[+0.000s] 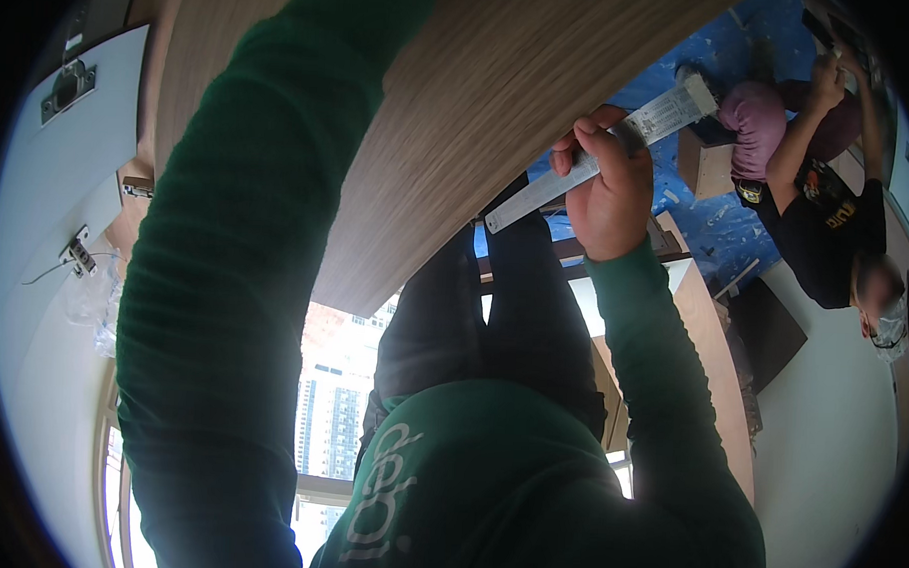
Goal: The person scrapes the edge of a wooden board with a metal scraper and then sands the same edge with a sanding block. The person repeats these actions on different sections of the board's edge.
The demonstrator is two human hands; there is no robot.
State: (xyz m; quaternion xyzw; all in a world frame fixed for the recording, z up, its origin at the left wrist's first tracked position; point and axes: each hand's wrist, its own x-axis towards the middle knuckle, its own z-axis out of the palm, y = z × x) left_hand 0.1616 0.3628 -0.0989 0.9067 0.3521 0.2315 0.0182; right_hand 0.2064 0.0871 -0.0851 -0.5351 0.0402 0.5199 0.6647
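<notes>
My right hand (610, 184) is closed around a long, flat, silvery-white strip (546, 199) that looks like a ruler. It slants across my palm, its near end pointing down to the left, with a small hole in it. The far end (689, 104) is wider, with small print and a look of clear wrapping. My thumb and fingers pinch the strip near its middle, beside the edge of a wood-grain panel (481, 105). My left arm (247, 207), in a green sleeve, reaches up over the panel; its hand lies beyond the top edge, out of sight.
On the right, a person (818, 207) in a dark shirt and purplish trousers holds a dark object. Blue sheeting (712, 233) with scraps covers the floor. A white door (90, 121) with metal hinges (69, 88) stands at the left. A bright window (335, 410) shows buildings.
</notes>
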